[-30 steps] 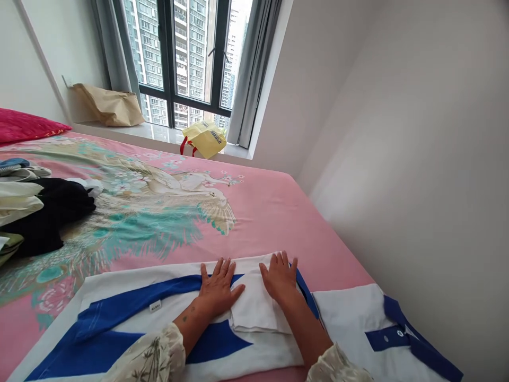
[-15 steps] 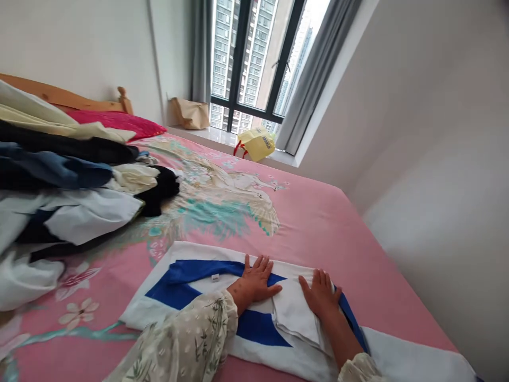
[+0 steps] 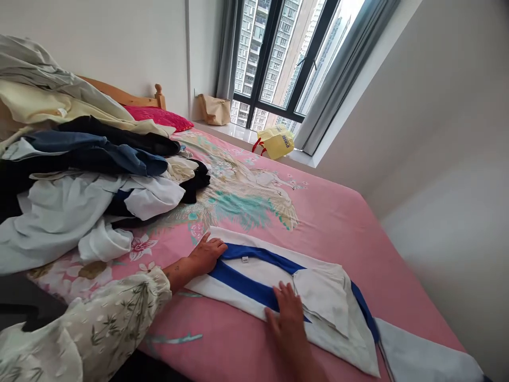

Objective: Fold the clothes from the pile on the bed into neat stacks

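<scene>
A white shirt with blue bands [image 3: 246, 284] lies folded into a long strip on the bed, its small neck label facing up. At the strip's left end, my left hand [image 3: 204, 255] is closed on the fabric beside the blue collar band; its thumb is partly hidden. My right hand [image 3: 288, 313] rests lower on the strip, fingers spread over the lower blue band, slightly blurred. A folded white sleeve [image 3: 324, 294] lies on top to the right of that hand. Another pale cloth piece [image 3: 425, 350] extends toward the bed's right edge.
A heap of mixed clothes [image 3: 91, 196] covers the left of the pink bedspread [image 3: 338, 223]. Behind it lies a red pillow [image 3: 159, 118]. A brown paper bag [image 3: 214, 110] and a yellow bag [image 3: 276, 142] stand by the window. A wall borders the right.
My left hand has moved left to the shirt's end, and the left end has drawn in. My right hand has shifted left and down off the white sleeve. The view has turned left.
</scene>
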`<state>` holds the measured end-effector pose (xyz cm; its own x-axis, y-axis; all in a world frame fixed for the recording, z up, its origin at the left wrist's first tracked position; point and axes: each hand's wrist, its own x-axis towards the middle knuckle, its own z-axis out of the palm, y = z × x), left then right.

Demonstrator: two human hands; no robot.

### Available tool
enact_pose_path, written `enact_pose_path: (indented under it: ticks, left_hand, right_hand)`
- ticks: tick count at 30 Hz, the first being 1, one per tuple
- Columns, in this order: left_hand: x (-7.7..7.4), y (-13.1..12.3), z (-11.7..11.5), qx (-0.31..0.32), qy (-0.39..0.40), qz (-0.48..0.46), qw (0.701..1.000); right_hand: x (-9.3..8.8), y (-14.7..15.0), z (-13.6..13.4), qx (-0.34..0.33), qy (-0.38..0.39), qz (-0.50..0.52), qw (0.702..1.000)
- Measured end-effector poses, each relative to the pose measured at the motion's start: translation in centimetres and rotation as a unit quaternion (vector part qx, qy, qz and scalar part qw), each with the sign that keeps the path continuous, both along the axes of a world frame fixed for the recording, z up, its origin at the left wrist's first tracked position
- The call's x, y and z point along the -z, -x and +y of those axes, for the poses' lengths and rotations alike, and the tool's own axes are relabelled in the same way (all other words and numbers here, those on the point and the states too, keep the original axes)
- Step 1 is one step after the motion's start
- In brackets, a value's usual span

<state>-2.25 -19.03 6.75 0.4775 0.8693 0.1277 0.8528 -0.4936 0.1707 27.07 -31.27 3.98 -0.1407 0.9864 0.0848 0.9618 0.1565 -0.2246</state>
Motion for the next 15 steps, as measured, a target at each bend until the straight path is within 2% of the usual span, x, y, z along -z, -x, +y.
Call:
enact_pose_path:
  ticks: [3,6,8,11,15]
  left_hand:
    - [-0.3,0.1,0.5,0.025,-0.025,-0.003,0.999]
    - [-0.3,1.3,0.7,0.019,-0.021,-0.013,1.0]
    - [0.2,2.6,0.4,-0.006,0.017,-0.032,0.999]
    - [1.2,4.3,-0.4,-0.093,0.06,-0.095,0.989]
    - [1.6,5.0,-0.8,-0.179,0.074,-0.147,0.97]
  right_hand:
    - [-0.7,5.5,0.3,-0.108,0.026,0.045,0.993]
    - [-0.3,8.9,0.6,-0.17,0.054,0.055,0.982]
    - [0.4,9.8,0.6,-0.176,0.061,0.045,0.981]
    - [1.3,9.9,0.2,-0.173,0.054,0.035,0.983]
    - [1.3,9.8,-0.3,-0.172,0.039,0.039,0.984]
